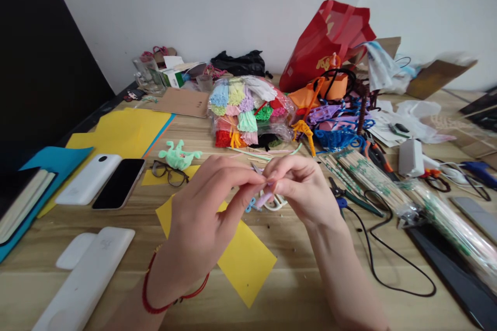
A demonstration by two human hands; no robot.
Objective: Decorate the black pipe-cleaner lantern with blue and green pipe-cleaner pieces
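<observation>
Above the middle of the table, my left hand point(212, 207) and my right hand point(301, 186) meet at the fingertips, both closed in a pinch. Between them is a short lilac pipe cleaner point(265, 198), its lower end poking out below the fingers. Part of it is hidden by the fingertips. Scissors point(277, 201) with pale handles lie behind, mostly covered by my hands. Below my left hand rests a yellow sheet point(248, 264). A mint-green pipe cleaner figure point(178, 155) sits beyond, beside folded glasses point(170, 172).
Bundled pipe cleaners point(248, 108) in clear plastic lie at the back, near a red bag point(326, 44). Bagged sticks point(376, 181), pliers point(359, 199) and a black cable point(384, 264) are at right. A phone point(119, 183) and white power bank point(89, 179) lie left.
</observation>
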